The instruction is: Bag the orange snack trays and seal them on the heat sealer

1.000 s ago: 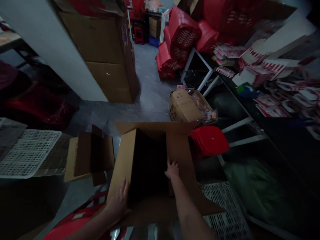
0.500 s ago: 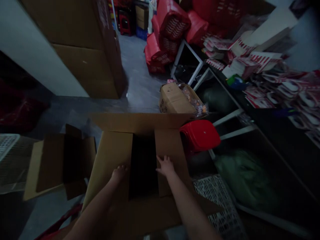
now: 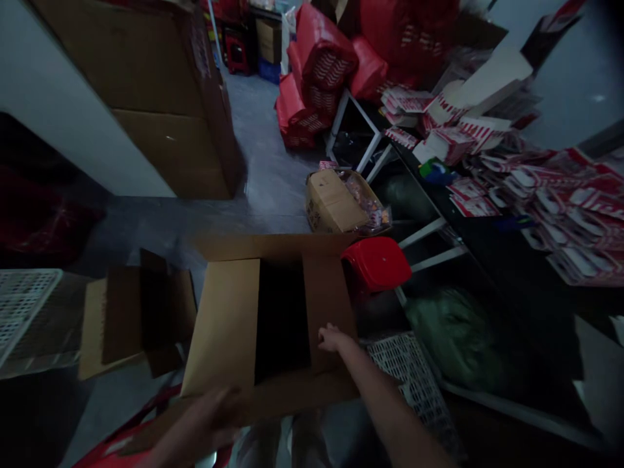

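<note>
Our right hand point(image 3: 331, 338) rests on the right flap of the large cardboard box point(image 3: 229, 312), its fingers loosely bent and clamping nothing that we can see. Our left hand point(image 3: 209, 409) is blurred at the near left corner of the same box, with its fingers partly spread; we cannot tell whether it grips or touches the cardboard. The large box is directly in front of us, with its top facing up. Its left and right flaps lie inward over the top, separated by a dark gap. The far flap extends away from us, and the near flap extends toward us.

To the left of the box, we see a smaller cardboard box point(image 3: 121, 318) with its flaps apart, and beyond it a white crate point(image 3: 29, 305). To the right are a red stool point(image 3: 380, 263), just beside the far right corner, and a white lattice basket point(image 3: 414, 370), lower down. Past the stool, a carton point(image 3: 334, 201) contains clear packets. A black table point(image 3: 511, 260) on the right carries piles of red-and-white striped packages point(image 3: 575, 195); a green bag point(image 3: 453, 325) lies beneath it.
</note>
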Action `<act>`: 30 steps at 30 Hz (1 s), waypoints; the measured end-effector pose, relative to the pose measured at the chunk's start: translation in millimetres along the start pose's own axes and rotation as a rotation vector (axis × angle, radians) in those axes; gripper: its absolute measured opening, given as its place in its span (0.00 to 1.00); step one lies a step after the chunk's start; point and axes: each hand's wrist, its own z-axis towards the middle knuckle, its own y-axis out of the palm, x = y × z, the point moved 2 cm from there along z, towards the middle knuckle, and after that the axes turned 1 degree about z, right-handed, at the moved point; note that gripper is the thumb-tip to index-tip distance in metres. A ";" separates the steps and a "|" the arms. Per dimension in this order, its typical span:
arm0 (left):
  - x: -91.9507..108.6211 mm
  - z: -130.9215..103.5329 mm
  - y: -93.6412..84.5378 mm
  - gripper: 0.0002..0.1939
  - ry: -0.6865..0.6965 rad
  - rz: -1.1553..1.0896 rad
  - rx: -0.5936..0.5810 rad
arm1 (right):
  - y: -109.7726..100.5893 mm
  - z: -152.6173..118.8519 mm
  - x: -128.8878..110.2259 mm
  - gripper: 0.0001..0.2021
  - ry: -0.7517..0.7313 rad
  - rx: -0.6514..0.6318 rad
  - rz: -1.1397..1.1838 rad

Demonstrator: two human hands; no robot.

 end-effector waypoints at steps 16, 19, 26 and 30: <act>10.1 178.7 -89.5 0.30 -0.038 0.502 -0.134 | -49.6 37.1 -21.2 0.22 -0.069 0.207 -0.093; -3.1 200.2 -81.0 0.33 -0.102 0.495 -0.043 | -30.9 43.6 -5.3 0.28 -0.077 0.606 -0.094; 51.4 193.1 55.0 0.36 -0.362 0.334 0.639 | -16.7 96.0 -3.6 0.38 -0.179 0.416 -0.067; 67.0 206.8 117.1 0.45 -0.432 0.346 0.635 | -150.3 94.8 -29.4 0.24 -0.498 0.699 -0.117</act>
